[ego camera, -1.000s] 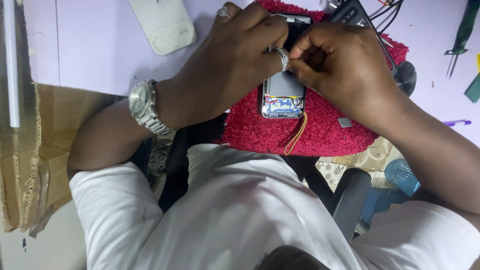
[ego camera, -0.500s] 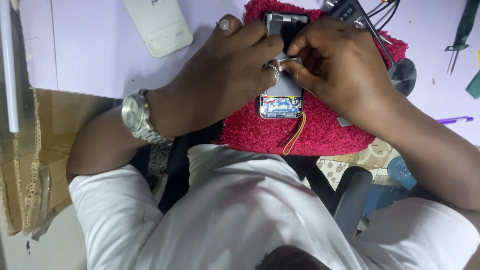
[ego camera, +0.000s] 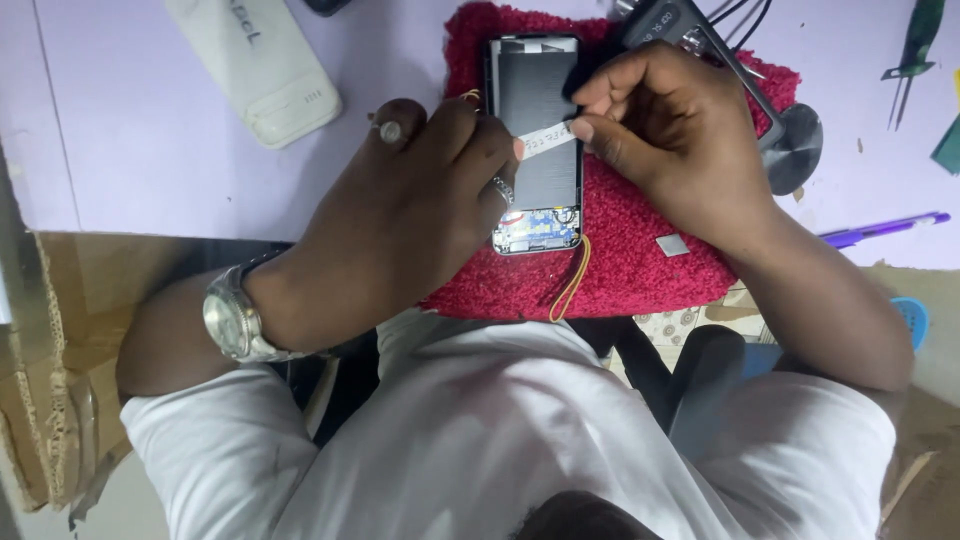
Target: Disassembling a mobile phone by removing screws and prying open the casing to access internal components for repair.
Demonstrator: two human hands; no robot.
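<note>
The pale purple surface (ego camera: 160, 150) is carrying a red fluffy mat (ego camera: 640, 260), and since a second ago the view is sitting closer, so the mat and the hands are filling more of the picture. On the mat an opened phone (ego camera: 535, 120) is lying flat with its back off; earlier the hands were covering most of it, and now its dark inside and the small circuit board at its near end are showing. The left hand (ego camera: 400, 225) is resting at the phone's left edge, fingers curled, and the right hand (ego camera: 665, 135) is bending over its right side. Between them they are pinching a thin white strip (ego camera: 548, 138) stretched across the phone, a strip that was not visible before. A white case (ego camera: 255, 65) is lying well apart on the left, now partly cut off at the top. A yellow wire (ego camera: 570, 280) is trailing off the mat's near edge. The dark tool (ego camera: 670, 20) behind the right hand is half hidden, and what it is I cannot tell.
</note>
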